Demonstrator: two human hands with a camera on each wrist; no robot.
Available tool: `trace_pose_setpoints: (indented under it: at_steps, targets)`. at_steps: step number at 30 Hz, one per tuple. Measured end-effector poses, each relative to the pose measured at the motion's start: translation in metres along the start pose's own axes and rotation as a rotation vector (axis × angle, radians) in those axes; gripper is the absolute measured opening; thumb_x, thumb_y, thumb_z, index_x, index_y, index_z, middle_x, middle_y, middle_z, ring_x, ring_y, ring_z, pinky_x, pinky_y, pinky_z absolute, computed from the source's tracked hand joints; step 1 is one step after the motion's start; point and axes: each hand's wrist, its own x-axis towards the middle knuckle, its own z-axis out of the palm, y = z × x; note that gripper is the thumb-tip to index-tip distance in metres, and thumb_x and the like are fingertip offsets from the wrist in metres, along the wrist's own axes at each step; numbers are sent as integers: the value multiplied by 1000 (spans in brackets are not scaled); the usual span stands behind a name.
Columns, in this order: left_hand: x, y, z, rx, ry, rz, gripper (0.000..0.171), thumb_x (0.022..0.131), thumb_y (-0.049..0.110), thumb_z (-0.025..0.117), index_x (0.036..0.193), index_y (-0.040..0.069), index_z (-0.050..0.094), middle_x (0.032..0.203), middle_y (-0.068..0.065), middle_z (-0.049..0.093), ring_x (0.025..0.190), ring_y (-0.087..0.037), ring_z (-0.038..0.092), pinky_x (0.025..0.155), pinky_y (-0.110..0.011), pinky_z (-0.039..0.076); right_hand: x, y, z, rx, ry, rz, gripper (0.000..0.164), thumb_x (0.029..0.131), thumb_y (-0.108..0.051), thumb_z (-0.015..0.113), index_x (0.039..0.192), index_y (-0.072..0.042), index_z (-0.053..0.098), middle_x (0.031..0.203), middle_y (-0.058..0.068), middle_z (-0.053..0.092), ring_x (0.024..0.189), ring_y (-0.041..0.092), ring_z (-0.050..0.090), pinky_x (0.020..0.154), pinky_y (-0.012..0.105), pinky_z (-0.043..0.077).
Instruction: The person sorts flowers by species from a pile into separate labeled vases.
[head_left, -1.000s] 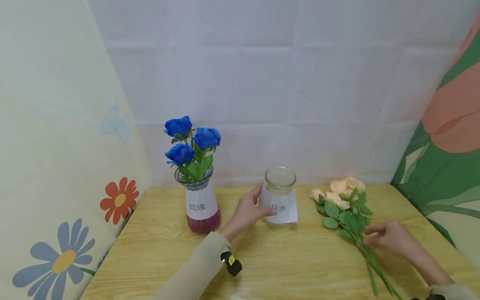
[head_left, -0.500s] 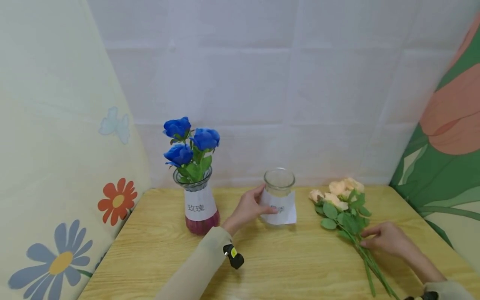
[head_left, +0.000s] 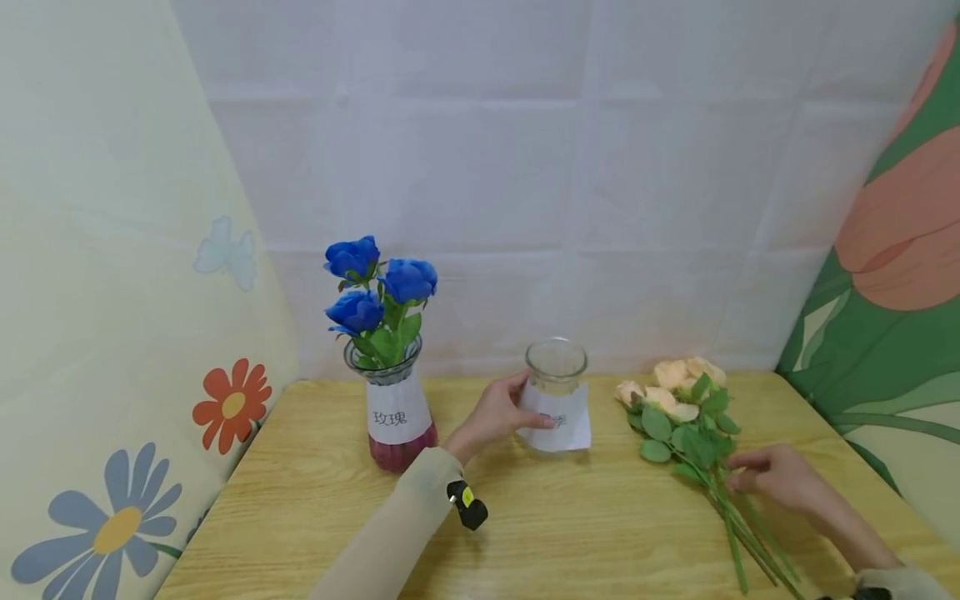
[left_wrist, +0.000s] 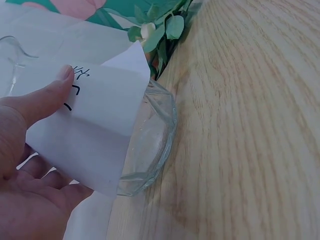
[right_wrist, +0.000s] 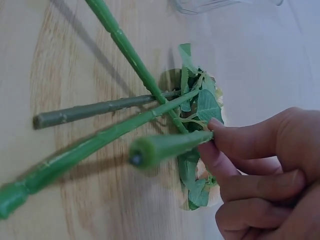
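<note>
The left hand (head_left: 493,418) grips the labelled clear-glass vase (head_left: 557,385); the right hand (head_left: 782,479), apart, pinches one peach-rose stem (right_wrist: 172,146).

Left sleeve (head_left: 393,533): pale beige | wrist device (head_left: 473,512): black, yellow patch (head_left: 468,496) | right sleeve (head_left: 907,582): seemingly beige, mostly cropped

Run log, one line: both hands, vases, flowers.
left hand: holds glass vase | right hand: pinches green stem | peach flowers: lying on table | blue flowers: upright in other vase
</note>
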Motion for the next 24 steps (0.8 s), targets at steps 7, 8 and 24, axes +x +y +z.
trace_pose_setpoints:
  at_steps: [7,8,24]
  targets:
    - [2,0,-1,8,-17,7,85,80,13,95,155,18,54,139,1,67,125,-20,62,110,-46,47,-6,-2,-7,17,14,15,44,104,-16,67,134,17,60,128,32,66,116,49,63,96,63,51]
    - [2,0,-1,8,-17,6,85,80,13,95,155,17,55,139,1,67,125,-20,62,110,-47,48,-7,-3,-8,21,10,21,45,105,-17,66,135,16,60,133,34,63,119,52,61,96,65,50]
    - [-1,0,0,19,10,3,86,78,18,96,154,16,56,138,0,69,124,-21,64,109,-47,49,-16,-33,-11,102,52,29,55,106,-29,66,145,9,56,130,26,69,122,55,56,88,61,53]
